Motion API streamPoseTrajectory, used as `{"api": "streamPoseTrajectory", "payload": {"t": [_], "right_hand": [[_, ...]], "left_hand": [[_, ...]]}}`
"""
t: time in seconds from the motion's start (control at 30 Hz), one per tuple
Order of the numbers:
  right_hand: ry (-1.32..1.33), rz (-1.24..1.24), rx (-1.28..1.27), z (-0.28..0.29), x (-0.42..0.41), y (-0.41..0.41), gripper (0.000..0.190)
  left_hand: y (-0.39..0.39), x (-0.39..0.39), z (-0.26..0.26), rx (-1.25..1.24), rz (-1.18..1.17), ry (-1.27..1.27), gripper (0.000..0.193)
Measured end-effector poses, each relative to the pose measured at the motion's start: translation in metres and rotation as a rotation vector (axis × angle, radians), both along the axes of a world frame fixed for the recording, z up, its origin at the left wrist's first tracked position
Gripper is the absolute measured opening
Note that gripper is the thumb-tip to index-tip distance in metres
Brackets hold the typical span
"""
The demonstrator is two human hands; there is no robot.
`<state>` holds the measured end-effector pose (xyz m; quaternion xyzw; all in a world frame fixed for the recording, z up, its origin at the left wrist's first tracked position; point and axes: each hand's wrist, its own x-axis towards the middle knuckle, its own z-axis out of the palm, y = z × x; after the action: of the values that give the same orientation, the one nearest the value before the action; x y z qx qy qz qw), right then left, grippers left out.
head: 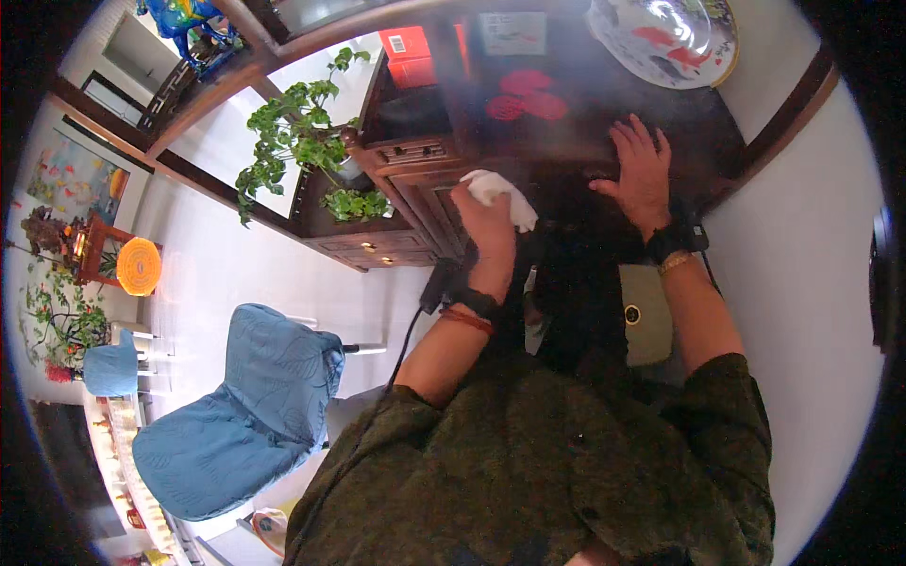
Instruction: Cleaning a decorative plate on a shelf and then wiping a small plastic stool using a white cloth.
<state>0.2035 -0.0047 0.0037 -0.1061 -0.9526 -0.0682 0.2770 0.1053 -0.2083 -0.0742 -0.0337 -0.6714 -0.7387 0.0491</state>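
Observation:
A white cloth (504, 197) is gripped in my left hand (488, 223), against the front edge of a dark wooden cabinet (573, 148). My right hand (639, 173) holds nothing; its fingers are spread over the cabinet's front part, and whether they touch the wood is hard to tell. Beyond my hands, several red round pieces (527, 95) lie on the dark top. A decorated plate with painted red fish (669, 39) stands behind my right hand. Both wrists wear black bands with devices on them.
Left of my hands, a trailing potted plant (304, 134) sits on a lower shelf, near red boxes (409, 53). A blue-covered chair (262, 410) stands at lower left. A blue figurine (187, 28) occupies an upper shelf. A white wall (793, 247) rises at right.

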Motion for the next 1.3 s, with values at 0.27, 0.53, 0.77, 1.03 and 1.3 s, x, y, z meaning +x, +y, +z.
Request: {"api": "streamPoseTrajectory", "payload": {"t": [0.27, 0.53, 0.77, 1.03, 1.3], "right_hand": [[-0.024, -0.018, 0.012, -0.009, -0.006, 0.003, 0.082], [0.040, 0.001, 0.016, -0.007, -0.004, 0.004, 0.070], [0.026, -0.011, -0.003, -0.012, -0.003, 0.007, 0.068], [0.033, 0.006, -0.007, -0.010, -0.003, 0.006, 0.068], [0.042, 0.022, -0.021, -0.006, -0.002, 0.002, 0.068]], "left_hand": [[0.016, 0.013, -0.014, -0.072, -0.038, 0.077, 0.041], [-0.028, -0.001, 0.002, 0.096, -0.009, -0.038, 0.037], [-0.044, -0.026, -0.004, 0.161, 0.094, 0.121, 0.030], [-0.047, -0.043, -0.024, -0.088, 0.398, 0.182, 0.047], [-0.032, -0.024, -0.025, -0.405, 0.405, 0.316, 0.044]]}}
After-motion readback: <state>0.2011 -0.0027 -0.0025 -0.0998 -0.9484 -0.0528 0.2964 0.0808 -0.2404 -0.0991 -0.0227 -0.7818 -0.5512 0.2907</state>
